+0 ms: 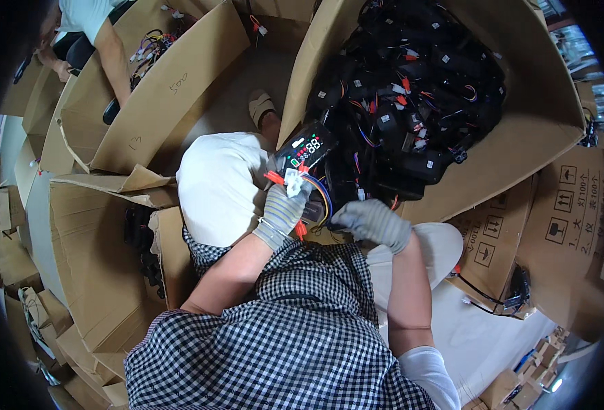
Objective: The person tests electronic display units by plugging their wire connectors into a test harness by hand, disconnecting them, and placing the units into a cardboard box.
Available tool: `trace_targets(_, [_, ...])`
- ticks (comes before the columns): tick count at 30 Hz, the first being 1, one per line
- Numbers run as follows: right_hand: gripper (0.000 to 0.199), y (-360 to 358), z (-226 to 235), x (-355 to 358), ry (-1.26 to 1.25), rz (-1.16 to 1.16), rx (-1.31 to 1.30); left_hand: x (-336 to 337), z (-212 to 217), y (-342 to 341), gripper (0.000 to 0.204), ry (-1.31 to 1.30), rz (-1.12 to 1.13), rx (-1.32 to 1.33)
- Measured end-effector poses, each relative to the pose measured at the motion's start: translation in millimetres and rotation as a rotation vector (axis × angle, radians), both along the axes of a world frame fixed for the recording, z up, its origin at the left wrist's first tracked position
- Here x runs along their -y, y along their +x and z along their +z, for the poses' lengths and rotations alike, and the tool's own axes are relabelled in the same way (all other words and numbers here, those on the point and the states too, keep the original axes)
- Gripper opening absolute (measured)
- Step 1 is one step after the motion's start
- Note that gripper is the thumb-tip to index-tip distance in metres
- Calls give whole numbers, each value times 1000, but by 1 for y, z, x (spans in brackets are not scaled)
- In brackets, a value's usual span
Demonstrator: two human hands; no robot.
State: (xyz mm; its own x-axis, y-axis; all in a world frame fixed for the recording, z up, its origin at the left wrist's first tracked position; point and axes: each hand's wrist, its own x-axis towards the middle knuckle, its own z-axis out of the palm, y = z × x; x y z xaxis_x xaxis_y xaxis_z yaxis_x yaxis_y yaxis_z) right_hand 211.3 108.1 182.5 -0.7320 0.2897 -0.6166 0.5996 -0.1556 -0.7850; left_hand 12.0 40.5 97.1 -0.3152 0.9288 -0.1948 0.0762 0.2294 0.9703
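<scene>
My left hand [283,210], in a grey striped glove, is closed on the wire connectors of a black digital display unit [324,142]. A white connector [293,180] and red connectors [274,178] stick out above its fingers. The display's face shows white digits and small coloured symbols. Blue, orange and dark wires [326,195] loop from the connectors toward my right hand [376,223]. That hand, gloved alike and slightly blurred, has its fingers curled beside the lower wires; what lies in them is hidden. Another red connector [301,229] hangs below my left hand.
A large open carton [514,160] ahead holds a heap of black display units [411,102] with wires. Another carton [97,260] with black parts stands at left. Beyond, a co-worker's arm [114,61] reaches into a carton of wires. A black unit [517,290] lies at right.
</scene>
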Motion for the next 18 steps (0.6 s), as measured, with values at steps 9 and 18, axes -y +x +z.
trace_targets(9, [30,-41,-12,6,206,-154,-90,3,-9,5,15,-51,-21,-134])
trace_targets(18, [24,-42,-21,-99,530,-798,83,0,-19,2,17,-107,-218,-219])
